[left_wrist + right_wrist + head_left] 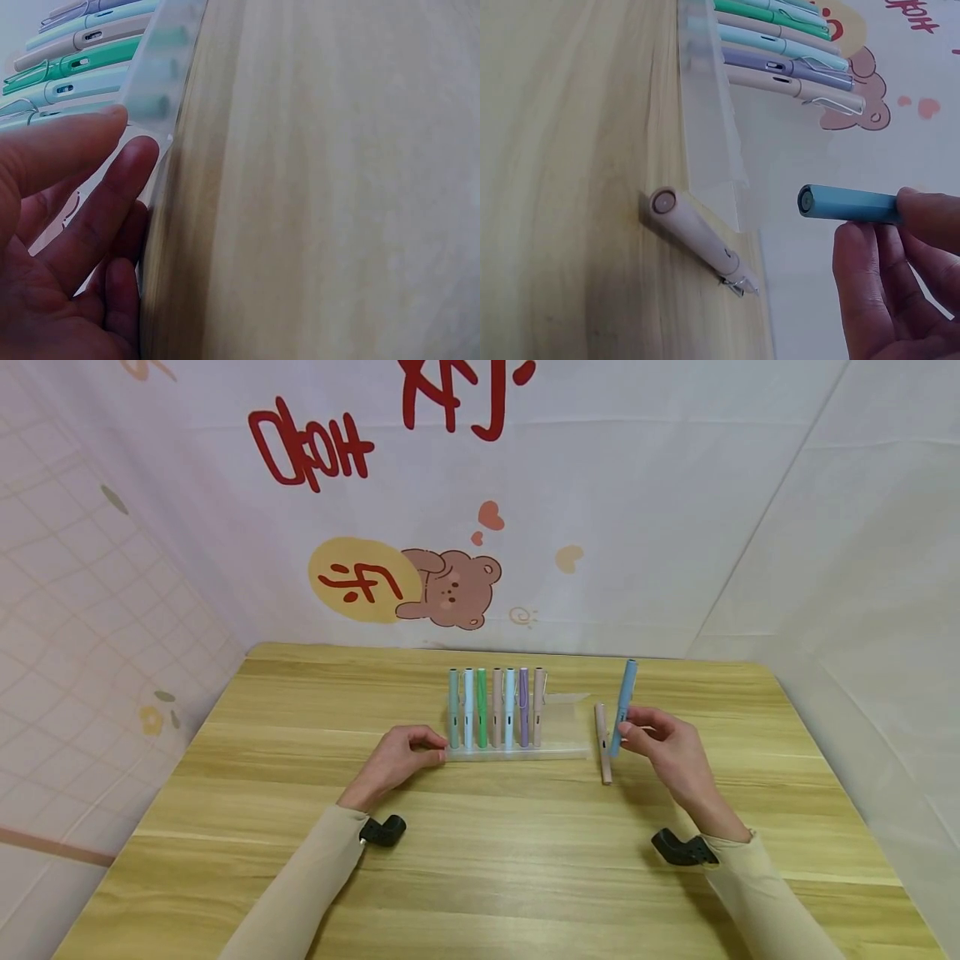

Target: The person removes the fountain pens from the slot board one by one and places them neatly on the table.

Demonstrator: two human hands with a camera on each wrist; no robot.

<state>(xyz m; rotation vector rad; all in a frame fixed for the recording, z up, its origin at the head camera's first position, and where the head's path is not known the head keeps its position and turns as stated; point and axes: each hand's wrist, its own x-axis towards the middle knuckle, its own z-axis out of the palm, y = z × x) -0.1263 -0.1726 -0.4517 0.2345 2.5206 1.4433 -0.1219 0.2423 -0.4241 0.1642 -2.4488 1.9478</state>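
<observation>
A clear pen stand (562,753) holds several upright pens, among them a green pen (482,708), a purple pen (524,708) and a beige pen (538,708). At its left end, my left hand (397,764) rests its fingertips against the corner; thumb and index finger (142,154) are apart. My right hand (671,752) pinches a blue pen (626,693) between thumb and fingers. That pen is held nearly upright, right of the stand, its lower end pointing down. Beside it, a light pinkish pen (602,743) lies on the table.
The wood-grain table (487,877) reaches a white cloth backdrop (637,510) printed with a bear and red characters. Cloth also hangs along both sides. Each wrist wears a black camera mount (684,847). The stand's right portion (566,718) has no pens.
</observation>
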